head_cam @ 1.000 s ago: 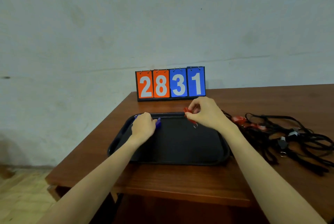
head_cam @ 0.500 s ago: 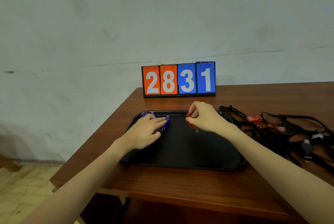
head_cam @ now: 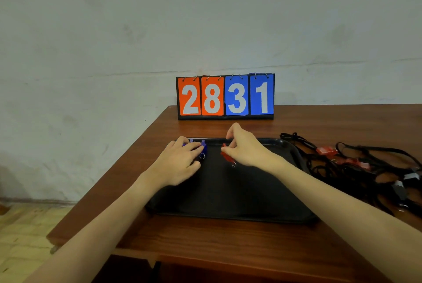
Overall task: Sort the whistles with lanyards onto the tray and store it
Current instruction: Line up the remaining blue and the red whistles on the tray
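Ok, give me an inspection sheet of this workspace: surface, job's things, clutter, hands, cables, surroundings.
Surface: brown wooden table.
Job's things: black tray; blue whistles at its far left, red whistle mid-tray; tangled pile of whistles on black lanyards on the table, right of the tray.
Clutter: scoreboard reading 2831.
Hands: left hand rests on the blue whistles; right hand pinches the red whistle.
Cables: nothing seen.
Surroundings: pale wall, tiled floor.

A black tray [head_cam: 228,203] lies on the table. At its far end rest blue whistles [head_cam: 202,148] and a red whistle [head_cam: 226,156]. Right of it lies a tangle of lanyards [head_cam: 356,166] with red whistles.
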Motion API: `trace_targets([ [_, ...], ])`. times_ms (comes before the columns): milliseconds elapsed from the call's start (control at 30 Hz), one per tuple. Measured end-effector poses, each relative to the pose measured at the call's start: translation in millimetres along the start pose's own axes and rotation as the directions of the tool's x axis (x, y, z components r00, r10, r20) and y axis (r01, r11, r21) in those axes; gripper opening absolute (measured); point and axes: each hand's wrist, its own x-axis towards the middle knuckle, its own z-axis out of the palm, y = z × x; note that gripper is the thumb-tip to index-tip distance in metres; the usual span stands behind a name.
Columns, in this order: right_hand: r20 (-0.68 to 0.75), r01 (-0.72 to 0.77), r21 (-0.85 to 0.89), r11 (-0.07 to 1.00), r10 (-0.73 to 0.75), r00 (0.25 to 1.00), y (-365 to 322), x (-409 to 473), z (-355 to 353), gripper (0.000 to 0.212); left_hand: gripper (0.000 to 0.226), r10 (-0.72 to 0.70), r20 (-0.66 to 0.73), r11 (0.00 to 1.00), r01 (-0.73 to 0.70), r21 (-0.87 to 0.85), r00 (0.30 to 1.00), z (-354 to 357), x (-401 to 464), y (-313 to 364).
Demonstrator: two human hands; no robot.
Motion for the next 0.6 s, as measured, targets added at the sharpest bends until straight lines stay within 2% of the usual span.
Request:
trace_targets([
  [233, -0.011, 0.027, -0.067, 0.997, -0.028, 1.0, -2, 9, 9, 0.025, 0.052, -0.031, -0.035, 0.999, 0.031, -0.013, 0.999, 9, -2, -6],
  [467, -0.031, 0.005, -0.1, 0.995, -0.008, 0.999, -3, 19, 18, 0.023, 0.054, -0.037, -0.056, 0.998, 0.034, -0.054, 0.998, 9, -4, -8],
  [600, -0.065, -0.02, -0.145, 0.989, 0.011, 0.998, -7, 28, 22, 0.017, 0.052, -0.102, -0.168, 0.991, 0.084, -0.108, 0.981, 9, -9, -16],
])
